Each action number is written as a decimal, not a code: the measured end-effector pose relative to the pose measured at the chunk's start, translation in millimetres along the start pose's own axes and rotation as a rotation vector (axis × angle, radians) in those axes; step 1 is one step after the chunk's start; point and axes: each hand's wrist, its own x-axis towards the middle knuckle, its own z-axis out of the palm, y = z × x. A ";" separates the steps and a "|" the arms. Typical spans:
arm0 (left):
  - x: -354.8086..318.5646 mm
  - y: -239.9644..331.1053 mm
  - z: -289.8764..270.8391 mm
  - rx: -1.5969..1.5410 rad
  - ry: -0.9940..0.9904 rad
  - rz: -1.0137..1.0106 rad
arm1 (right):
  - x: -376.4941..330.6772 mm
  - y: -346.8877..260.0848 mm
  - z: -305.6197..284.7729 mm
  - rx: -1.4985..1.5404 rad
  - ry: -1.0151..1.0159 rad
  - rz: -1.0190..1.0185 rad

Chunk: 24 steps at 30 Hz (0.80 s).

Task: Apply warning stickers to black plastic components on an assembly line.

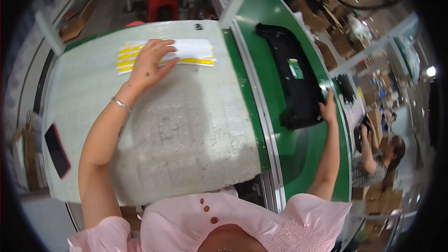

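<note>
Left hand (pixel 150 63) is out flat at the far edge of the white worktable (pixel 186 130), fingers spread and palm down on a white sheet of yellow labels (pixel 186 52). It presses rather than pinches; nothing is gripped. The sheet lies along that far edge, with yellow strips showing on both sides of the hand and the fingertips on its white middle part. A thin silver bracelet (pixel 121 104) sits on the wrist.

Over on the right, the right hand (pixel 328 108) reaches across to the green conveyor belt (pixel 266 14) and meets the near end of a long black moulded part (pixel 294 77) lying lengthwise on the belt. Fingers are on its edge, but whether they are curled around it or just resting there I cannot tell. The part carries a small green and white sticker on its top face.

Back at the table's left edge, a dark phone in a red case (pixel 57 150) lies flat, well away from both hands. Across the belt, at its right side, another person in a striped top (pixel 368 165) is bent over their own work. A red stool (pixel 163 3) stands beyond the table's far edge. No boxes or bins are open to view near the hands.
</note>
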 end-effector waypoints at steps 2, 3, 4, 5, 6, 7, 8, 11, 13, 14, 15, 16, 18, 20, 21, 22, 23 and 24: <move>2.2 37.8 -3.6 -0.258 -0.104 0.075 | -1.6 9.9 -39.3 -0.019 0.263 -0.224; -25.9 2.3 -59.7 -0.211 -0.190 0.088 | -56.2 -59.2 -21.2 0.090 0.271 -0.138; -37.7 5.4 -68.8 -0.215 -0.205 0.116 | -69.3 -87.0 -55.5 0.071 0.310 -0.105; -45.5 10.2 -75.1 -0.209 -0.226 0.145 | -79.5 -111.1 -78.2 0.065 0.346 -0.072; -51.0 20.0 -83.5 -0.202 -0.214 0.135 | -89.2 -125.4 -97.1 0.101 0.372 -0.112; -56.5 25.3 -93.5 -0.233 -0.208 0.122 | -101.2 -139.2 -105.1 0.143 0.397 -0.140; -59.2 31.1 -101.1 -0.277 -0.202 0.120 | -112.2 -149.8 -111.8 0.043 0.477 -0.288; -43.7 86.6 -119.6 -0.267 -0.076 0.323 | -114.7 -178.9 -105.5 -0.045 0.621 -0.539; -42.9 124.0 -134.5 -0.190 0.016 0.489 | -97.0 -208.9 -86.9 0.086 0.661 -0.772; -42.1 138.6 -134.9 -0.207 0.063 0.520 | -90.6 -227.9 -74.7 0.169 0.626 -0.849; -38.4 153.1 -139.0 -0.165 0.083 0.516 | -85.8 -248.1 -64.8 0.248 0.588 -0.925; -38.3 160.4 -137.5 -0.155 0.099 0.480 | -78.7 -270.1 -52.5 0.275 0.578 -1.052; -42.9 160.5 -149.4 -0.138 -0.025 0.300 | -66.8 -294.0 -22.3 0.368 0.540 -1.175; -62.1 147.0 -161.9 0.049 -0.221 0.076 | -57.2 -307.0 -1.0 0.462 0.464 -1.251; -76.8 142.0 -176.8 0.161 -0.263 -0.008 | -51.0 -306.4 7.3 0.473 0.407 -1.199; -87.4 134.3 -191.6 0.257 -0.306 -0.071 | -43.5 -301.4 13.2 0.462 0.357 -1.132; -92.9 123.3 -217.9 0.219 -0.339 -0.174 | -36.8 -301.1 14.8 0.512 0.368 -1.132; -109.8 111.1 -235.3 0.478 -0.218 -0.193 | -27.2 -298.3 19.2 0.492 0.415 -1.178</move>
